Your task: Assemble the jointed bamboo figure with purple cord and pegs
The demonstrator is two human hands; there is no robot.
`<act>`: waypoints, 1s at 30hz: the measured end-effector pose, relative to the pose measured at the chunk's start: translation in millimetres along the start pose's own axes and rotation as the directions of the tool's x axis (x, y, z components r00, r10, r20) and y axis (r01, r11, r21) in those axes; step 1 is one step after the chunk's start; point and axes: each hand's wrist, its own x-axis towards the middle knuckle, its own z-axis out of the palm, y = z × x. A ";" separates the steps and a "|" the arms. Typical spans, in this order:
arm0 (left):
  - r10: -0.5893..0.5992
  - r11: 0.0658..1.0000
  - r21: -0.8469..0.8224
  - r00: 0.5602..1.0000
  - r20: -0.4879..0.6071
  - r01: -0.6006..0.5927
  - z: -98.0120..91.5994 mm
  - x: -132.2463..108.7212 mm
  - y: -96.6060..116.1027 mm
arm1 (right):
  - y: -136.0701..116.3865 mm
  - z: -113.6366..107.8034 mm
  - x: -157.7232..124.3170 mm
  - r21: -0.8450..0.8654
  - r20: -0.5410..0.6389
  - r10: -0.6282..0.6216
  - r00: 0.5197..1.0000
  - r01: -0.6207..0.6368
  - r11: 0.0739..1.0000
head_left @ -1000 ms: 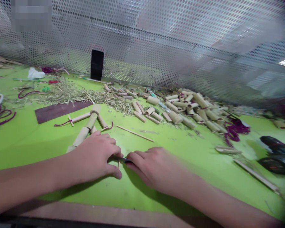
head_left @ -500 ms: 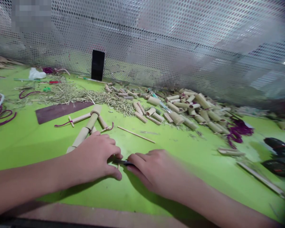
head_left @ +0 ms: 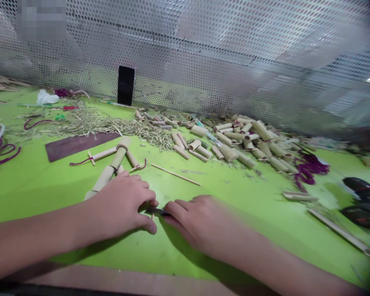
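My left hand (head_left: pixel 123 207) rests low over the green table, thumb and fingers closed around a short thin bamboo stick (head_left: pixel 153 216). Only a bit of the stick shows between the fingertips. My right hand (head_left: pixel 200 220) grips a small dark knife (head_left: pixel 159 211), its handle mostly hidden by the fingers. The blade points left and crosses the stick, in or against my left fingers. Just beyond my left hand lies a jointed bamboo figure (head_left: pixel 104 179) with purple string at its arm ends, partly covered by that hand. A thin bamboo skewer (head_left: pixel 175 174) lies ahead of both hands.
Cut bamboo tubes (head_left: pixel 231 154) are heaped at the back right, beside shavings (head_left: pixel 135 129). A phone (head_left: pixel 126 85) stands against the perforated metal screen (head_left: pixel 185 53). Purple string (head_left: pixel 310 168) and a black power tool (head_left: pixel 362 201) lie right; a brown strip (head_left: pixel 80 146) lies left.
The view has shifted very slightly. Both hands keep the same hold on the stick and knife, with almost no visible movement.
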 end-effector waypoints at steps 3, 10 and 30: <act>-0.002 1.000 -0.008 1.000 0.003 0.002 -1.0 -0.7 1.2 | -2.8 1.0 0.9 -0.018 0.016 -0.008 1.000 0.009 1.000; 0.013 1.000 -0.004 1.000 -0.021 -0.013 -0.8 -3.5 1.6 | -8.2 -3.1 4.9 -0.008 0.012 0.002 1.000 -0.002 1.000; -0.020 0.998 -0.063 0.999 -0.047 0.017 0.0 -4.9 -2.2 | -1.4 1.3 1.6 -0.004 -0.047 0.040 0.998 -0.041 0.999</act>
